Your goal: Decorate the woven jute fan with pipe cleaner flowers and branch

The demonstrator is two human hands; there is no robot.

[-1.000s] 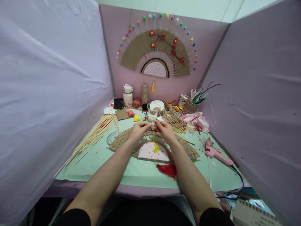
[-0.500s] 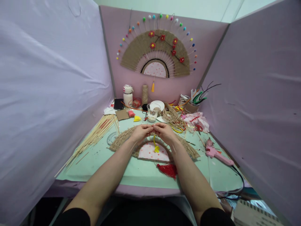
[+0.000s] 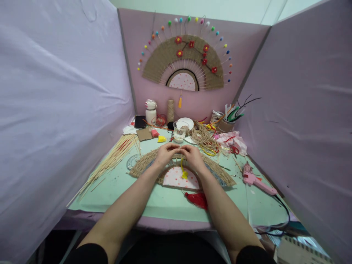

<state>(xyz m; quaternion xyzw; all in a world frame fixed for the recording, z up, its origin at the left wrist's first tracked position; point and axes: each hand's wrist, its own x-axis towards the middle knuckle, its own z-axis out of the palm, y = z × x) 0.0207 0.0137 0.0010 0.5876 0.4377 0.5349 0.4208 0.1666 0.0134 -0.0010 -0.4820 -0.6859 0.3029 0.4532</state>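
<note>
A woven twine fan (image 3: 144,163) lies on the table, its pink dotted half-round centre (image 3: 176,178) towards me. My left hand (image 3: 165,154) and my right hand (image 3: 191,156) meet above the fan's upper middle, fingertips pinched together. Whatever they hold between them is too small to make out. A yellow flower with a bent yellow stem (image 3: 184,174) rests on the dotted centre, just below my right hand. The red tassel (image 3: 196,200) lies at the fan's lower edge, beside my right forearm.
Thin bamboo sticks (image 3: 110,159) spread along the left. A pink glue gun (image 3: 255,179) lies at the right with its cord. Behind the fan are a clear cup (image 3: 180,132), a twine heap (image 3: 205,137), a white bottle (image 3: 150,113) and a twine spool (image 3: 170,110). A finished fan (image 3: 156,62) hangs on the back panel.
My hands stay together over the fan, with only a slight shift of the fingers. The whole view has moved a little, so everything sits slightly further right.
</note>
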